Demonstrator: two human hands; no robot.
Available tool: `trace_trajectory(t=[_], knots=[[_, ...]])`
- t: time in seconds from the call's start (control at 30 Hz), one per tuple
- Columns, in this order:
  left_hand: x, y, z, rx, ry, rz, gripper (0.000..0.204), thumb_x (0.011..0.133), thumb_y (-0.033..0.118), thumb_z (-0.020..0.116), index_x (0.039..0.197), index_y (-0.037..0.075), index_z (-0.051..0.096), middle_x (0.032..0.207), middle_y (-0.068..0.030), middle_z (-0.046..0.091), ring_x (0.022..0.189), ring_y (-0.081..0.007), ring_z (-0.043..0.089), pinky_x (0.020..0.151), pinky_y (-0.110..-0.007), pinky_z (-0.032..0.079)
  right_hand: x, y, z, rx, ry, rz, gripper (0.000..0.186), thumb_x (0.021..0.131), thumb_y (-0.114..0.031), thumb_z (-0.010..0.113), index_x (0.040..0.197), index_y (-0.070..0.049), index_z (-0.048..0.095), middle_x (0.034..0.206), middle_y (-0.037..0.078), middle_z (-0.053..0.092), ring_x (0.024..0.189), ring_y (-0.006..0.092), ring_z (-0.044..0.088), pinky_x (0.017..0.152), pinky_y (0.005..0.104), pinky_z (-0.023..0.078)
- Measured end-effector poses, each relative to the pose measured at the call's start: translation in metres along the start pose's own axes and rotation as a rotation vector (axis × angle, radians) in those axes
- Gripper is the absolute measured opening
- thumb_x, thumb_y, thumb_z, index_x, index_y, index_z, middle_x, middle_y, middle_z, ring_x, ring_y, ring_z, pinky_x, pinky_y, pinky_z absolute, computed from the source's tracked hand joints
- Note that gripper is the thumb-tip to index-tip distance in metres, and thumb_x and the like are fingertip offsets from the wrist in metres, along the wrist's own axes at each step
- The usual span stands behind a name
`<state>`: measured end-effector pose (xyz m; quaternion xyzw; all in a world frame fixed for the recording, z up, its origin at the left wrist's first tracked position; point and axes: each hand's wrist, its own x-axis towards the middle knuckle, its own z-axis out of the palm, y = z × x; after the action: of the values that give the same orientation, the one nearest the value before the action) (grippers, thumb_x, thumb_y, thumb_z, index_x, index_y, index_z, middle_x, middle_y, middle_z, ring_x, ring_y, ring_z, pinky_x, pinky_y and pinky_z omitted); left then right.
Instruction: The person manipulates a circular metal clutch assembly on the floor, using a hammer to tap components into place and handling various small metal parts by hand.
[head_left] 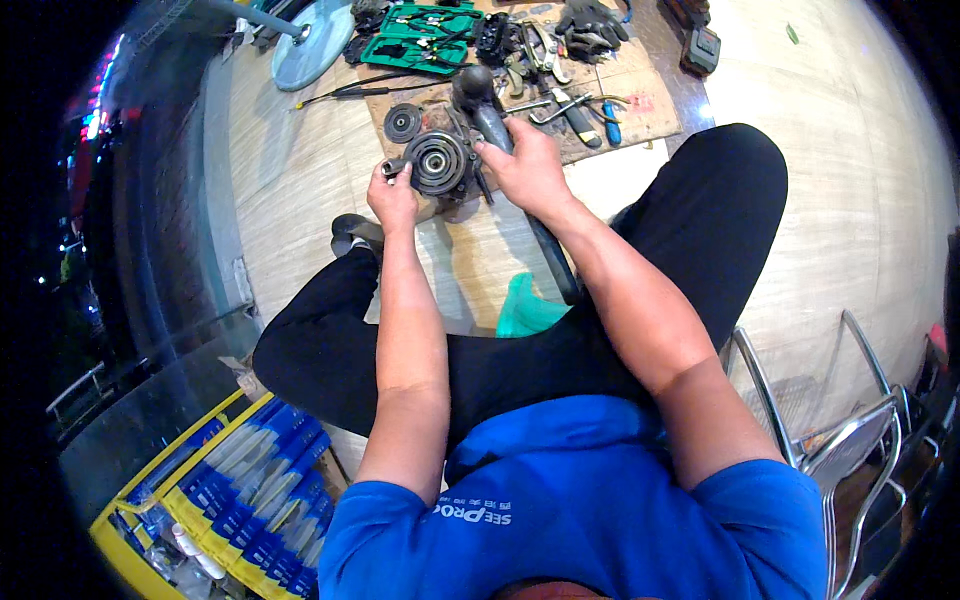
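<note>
My right hand [528, 172] is wrapped round the dark handle of a hammer [550, 250], whose rounded black head [473, 84] is raised at the far end. Between my fingers and thumb, my left hand [394, 197] pinches a short dark metal cylinder, maybe a socket [393, 168]. That piece is at the left edge of a round, grooved metal pulley assembly [437, 163], which lies face up on the cardboard. I cannot tell whether the two touch. A smaller black ringed disc [402, 122] lies just beyond it.
Pliers, a blue-handled tool [612, 124] and dark gloves [592, 28] cover the cardboard sheet [648, 95]. Behind stands a green tool case [420, 38]. A green plastic stool [524, 308] is under me, a metal chair [850, 440] at right, and a yellow rack [130, 500] at lower left.
</note>
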<state>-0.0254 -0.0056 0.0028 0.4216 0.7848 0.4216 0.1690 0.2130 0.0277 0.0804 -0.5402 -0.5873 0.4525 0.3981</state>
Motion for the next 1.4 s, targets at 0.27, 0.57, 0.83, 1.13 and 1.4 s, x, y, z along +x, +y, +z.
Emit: trace_trajectory(t=[0.27,0.57,0.83,1.13,1.4], knots=[[-0.005,-0.007,0.004,0.101,-0.034,0.113,0.024,0.082,0.007,0.074,0.104,0.003,0.068,0.093,-0.0069,0.071,0.085,-0.0137,0.065,0.079,-0.029,0.051,-0.001,-0.002,0.001,-0.039,-0.043,0.034,0.035,0.080,-0.028,0.072,0.097,0.001,0.064,0.079,0.023,0.064,0.075,0.0372,0.065,0.068,0.0429,0.050],[-0.009,0.001,0.007,0.262,-0.076,0.219,0.023,0.076,0.006,0.073,0.098,0.008,0.067,0.093,-0.0130,0.067,0.094,-0.0321,0.060,0.084,-0.040,0.048,-0.004,-0.002,0.007,-0.013,-0.099,-0.011,0.035,0.079,-0.025,0.072,0.098,0.003,0.064,0.083,0.025,0.065,0.080,0.0399,0.066,0.071,0.0444,0.050],[-0.009,0.004,0.009,0.398,-0.072,0.408,0.023,0.077,0.004,0.070,0.100,0.006,0.066,0.095,-0.0143,0.066,0.095,-0.0340,0.057,0.087,-0.041,0.046,-0.011,-0.004,0.013,-0.074,-0.186,-0.004,0.032,0.078,-0.025,0.072,0.093,0.002,0.062,0.082,0.026,0.065,0.081,0.0432,0.064,0.072,0.0481,0.051],[-0.011,-0.014,0.020,0.242,-0.126,0.351,0.024,0.082,0.002,0.060,0.106,0.006,0.062,0.101,-0.0108,0.066,0.097,-0.0242,0.062,0.087,-0.037,0.047,-0.028,-0.011,0.025,-0.108,-0.354,-0.190,0.031,0.082,-0.023,0.069,0.101,-0.002,0.056,0.088,0.023,0.065,0.085,0.0441,0.062,0.073,0.0502,0.049],[-0.002,-0.060,0.017,-0.238,-0.162,0.131,0.038,0.073,0.008,0.070,0.109,0.006,0.060,0.103,-0.0077,0.062,0.098,-0.0227,0.059,0.088,-0.035,0.046,-0.041,-0.011,0.046,-0.171,-0.385,-0.155,0.029,0.085,-0.025,0.065,0.099,-0.003,0.053,0.092,0.023,0.063,0.088,0.0432,0.061,0.076,0.0512,0.049]])
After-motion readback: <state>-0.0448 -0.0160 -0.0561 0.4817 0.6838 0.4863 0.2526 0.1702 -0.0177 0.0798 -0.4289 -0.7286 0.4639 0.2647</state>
